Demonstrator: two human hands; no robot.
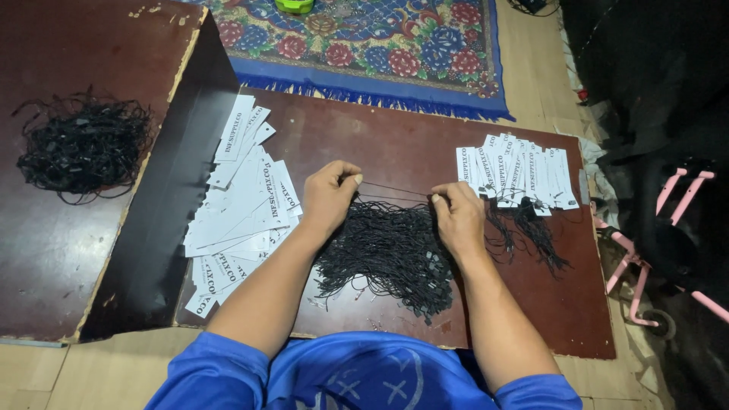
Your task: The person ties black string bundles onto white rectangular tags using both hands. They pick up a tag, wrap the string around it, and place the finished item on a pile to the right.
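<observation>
- Head view looks straight down on a dark brown board (pixel 425 144) lying on a pale wooden floor, with the person's blue shirt (pixel 357 380) at six o'clock.
- At the centre, the left hand (pixel 328 196) is closed in a loose fist, thumb and forefinger pinching one end of a thin black string (pixel 395 190).
- At about three o'clock from it, the right hand (pixel 458 216) pinches the other end of the same string, fingers curled in.
- The string runs taut between the two hands, just above a heap of black strings (pixel 387 254) that spreads from between the wrists toward six o'clock.
- At nine o'clock of the left hand, touching the forearm's side, lies a loose pile of white paper tags (pixel 239 205) with dark print, fanned out toward eleven o'clock.
- At two o'clock of the right hand sits a neat row of white tags (pixel 516 171), already strung; their black loops (pixel 531 231) trail down toward five o'clock.
- Farther off at ten o'clock, on a second brown board (pixel 68 235), rests another tangle of black strings (pixel 83 144), well apart from both hands.
- At twelve o'clock a flowered rug (pixel 380 45) with a blue fringe borders the board.
- At three o'clock, off the board, stands a pink metal frame (pixel 668 220) with a small wheel.
</observation>
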